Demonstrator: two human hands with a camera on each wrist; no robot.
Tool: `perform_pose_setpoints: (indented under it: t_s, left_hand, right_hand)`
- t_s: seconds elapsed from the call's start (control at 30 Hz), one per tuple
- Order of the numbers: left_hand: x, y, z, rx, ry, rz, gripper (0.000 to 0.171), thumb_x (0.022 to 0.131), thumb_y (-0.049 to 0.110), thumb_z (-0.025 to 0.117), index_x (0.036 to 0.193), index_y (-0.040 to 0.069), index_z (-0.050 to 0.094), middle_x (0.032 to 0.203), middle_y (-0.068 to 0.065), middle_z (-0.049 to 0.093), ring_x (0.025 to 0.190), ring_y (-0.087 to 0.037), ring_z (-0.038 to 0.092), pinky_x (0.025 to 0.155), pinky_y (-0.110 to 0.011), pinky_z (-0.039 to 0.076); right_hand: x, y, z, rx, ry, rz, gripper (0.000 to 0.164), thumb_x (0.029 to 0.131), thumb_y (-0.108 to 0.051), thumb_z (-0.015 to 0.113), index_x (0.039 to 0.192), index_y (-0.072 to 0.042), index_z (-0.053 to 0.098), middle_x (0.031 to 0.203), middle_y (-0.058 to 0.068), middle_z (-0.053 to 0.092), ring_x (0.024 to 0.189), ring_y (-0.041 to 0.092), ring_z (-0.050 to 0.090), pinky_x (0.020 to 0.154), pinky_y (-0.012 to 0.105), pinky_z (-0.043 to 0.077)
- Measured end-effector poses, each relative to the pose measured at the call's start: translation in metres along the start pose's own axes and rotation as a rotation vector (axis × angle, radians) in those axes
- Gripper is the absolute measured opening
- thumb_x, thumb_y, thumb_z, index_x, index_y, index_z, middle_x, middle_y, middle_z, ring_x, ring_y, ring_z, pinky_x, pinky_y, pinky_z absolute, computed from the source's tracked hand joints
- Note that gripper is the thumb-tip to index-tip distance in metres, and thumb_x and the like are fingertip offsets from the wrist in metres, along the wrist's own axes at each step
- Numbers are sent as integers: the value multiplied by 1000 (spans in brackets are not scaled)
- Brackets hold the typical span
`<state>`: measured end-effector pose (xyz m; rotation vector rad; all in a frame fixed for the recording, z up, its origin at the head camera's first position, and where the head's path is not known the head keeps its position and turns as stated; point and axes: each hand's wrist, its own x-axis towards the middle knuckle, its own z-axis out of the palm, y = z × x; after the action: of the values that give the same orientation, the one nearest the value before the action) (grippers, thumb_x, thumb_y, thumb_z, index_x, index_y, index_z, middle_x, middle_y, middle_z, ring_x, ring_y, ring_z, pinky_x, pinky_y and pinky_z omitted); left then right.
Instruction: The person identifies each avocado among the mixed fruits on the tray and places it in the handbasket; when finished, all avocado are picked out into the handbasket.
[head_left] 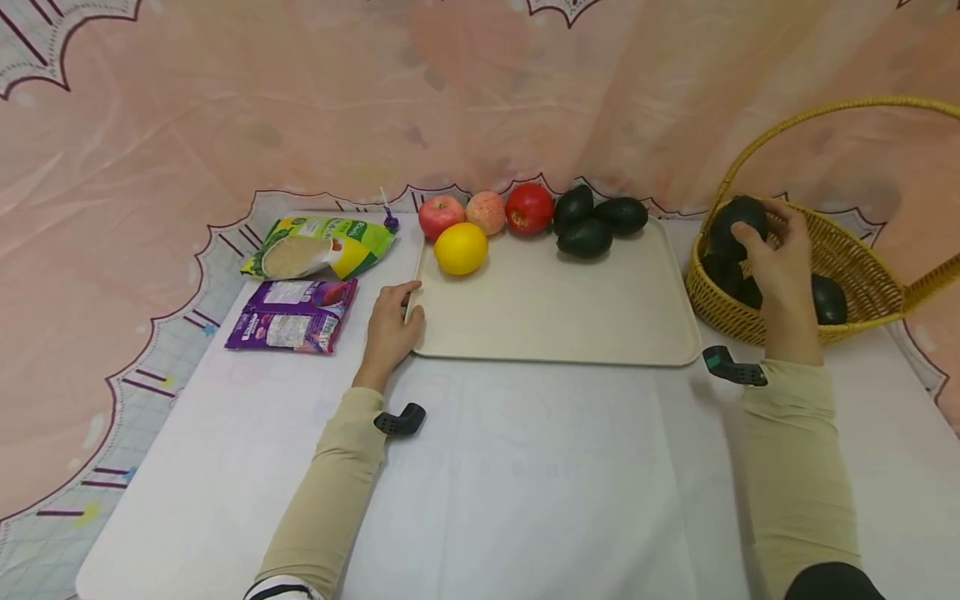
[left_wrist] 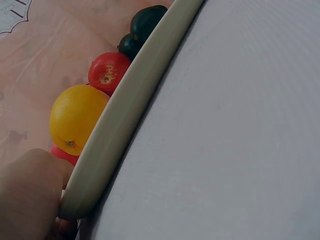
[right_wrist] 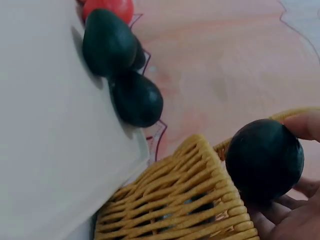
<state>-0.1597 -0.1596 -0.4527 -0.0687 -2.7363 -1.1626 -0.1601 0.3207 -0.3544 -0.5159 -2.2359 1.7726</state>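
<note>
My right hand (head_left: 783,258) grips a dark green avocado (head_left: 738,227) at the left side of the wicker basket (head_left: 720,308). In the right wrist view the held avocado (right_wrist: 265,160) shows at rim height, with fingertips around its far side. More avocados (head_left: 828,300) lie inside the basket, partly hidden by my hand. My left hand (head_left: 390,329) holds the left edge of the beige tray (head_left: 555,325); in the left wrist view, fingers show at the tray's corner. Along the tray's back sit an apple (head_left: 441,217), a peach (head_left: 486,213), a red fruit (head_left: 529,208), a yellow orange (head_left: 461,248) and several avocados (head_left: 585,238).
Left of the tray lie a green and yellow bag (head_left: 322,247) and a purple packet (head_left: 292,317). The basket's tall handle (head_left: 832,107) arches above it at the right. A patterned cloth (head_left: 300,108) hangs behind the white table (head_left: 525,467).
</note>
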Motion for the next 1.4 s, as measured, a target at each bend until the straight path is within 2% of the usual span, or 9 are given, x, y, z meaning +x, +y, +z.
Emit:
perform_pose_setpoints:
  t_s: [0.27, 0.47, 0.63, 0.77, 0.87, 0.97, 1.1, 1.17, 1.4]
  left_hand:
    - [0, -1, 1, -2, 5, 13, 41, 90, 12, 52, 131, 10, 54, 115, -16, 51, 99, -26, 46, 82, -36, 36]
    - [-1, 0, 0, -1, 10, 13, 40, 90, 12, 52, 130, 9, 55, 115, -17, 51, 99, -27, 46, 82, -36, 36]
    - [-2, 0, 1, 1, 5, 4, 38, 90, 13, 51, 127, 10, 57, 119, -17, 50, 100, -27, 46, 83, -37, 37]
    - [-2, 0, 1, -9, 5, 3, 35, 90, 14, 51, 125, 11, 59, 120, -16, 49, 102, -27, 47, 84, -37, 37]
    - [-2, 0, 2, -12, 10, 8, 32, 90, 13, 51, 121, 11, 61, 121, -15, 49, 102, -27, 47, 84, -37, 37]
    - [-2, -1, 1, -12, 10, 11, 29, 90, 14, 52, 118, 12, 63, 121, -14, 49, 103, -27, 47, 85, -38, 37]
    - [-1, -1, 1, -15, 8, 15, 27, 91, 14, 53, 115, 12, 64, 123, -14, 49, 106, -27, 47, 89, -41, 38]
    - [-1, -1, 1, -17, 6, 15, 26, 91, 13, 53, 114, 12, 64, 123, -14, 49, 107, -28, 48, 91, -42, 38]
    - [-1, -1, 2, -30, 11, 14, 25, 90, 12, 53, 112, 11, 65, 124, -15, 49, 111, -29, 49, 95, -43, 38]
  right_hand:
    - [15, -1, -7, -165, 10, 69, 73, 88, -48, 55, 149, -31, 18, 145, -8, 28, 122, 10, 33, 111, 35, 26]
    - [28, 1, -11, -177, -17, 99, 78, 86, -50, 56, 150, -26, 20, 141, -8, 33, 124, 12, 37, 111, 33, 30]
    - [37, 8, -11, -127, -21, 130, 79, 84, -48, 60, 150, -20, 25, 113, -15, 42, 107, 5, 47, 87, 16, 43]
    - [44, 11, -12, -69, -34, 163, 82, 84, -46, 62, 151, -20, 21, 139, -4, 38, 126, 17, 45, 69, 7, 44]
    - [49, 11, -12, -80, -43, 186, 85, 83, -48, 61, 151, -21, 18, 155, 5, 23, 136, 21, 37, 72, 8, 45]
    - [54, 12, -13, -130, -50, 202, 87, 82, -51, 60, 152, -22, 16, 156, 7, 20, 128, 17, 44, 77, 11, 45]
    - [58, 14, -13, -244, -53, 194, 87, 83, -54, 57, 151, -15, 19, 150, 9, 28, 98, 4, 48, 85, 19, 43]
    - [59, 16, -12, -288, -58, 196, 89, 83, -55, 56, 151, -10, 19, 150, 13, 29, 93, 3, 46, 92, 24, 41]
    - [67, 20, -14, -344, -99, 227, 92, 82, -57, 55, 149, -4, 20, 136, 8, 41, 105, 16, 48, 103, 34, 36]
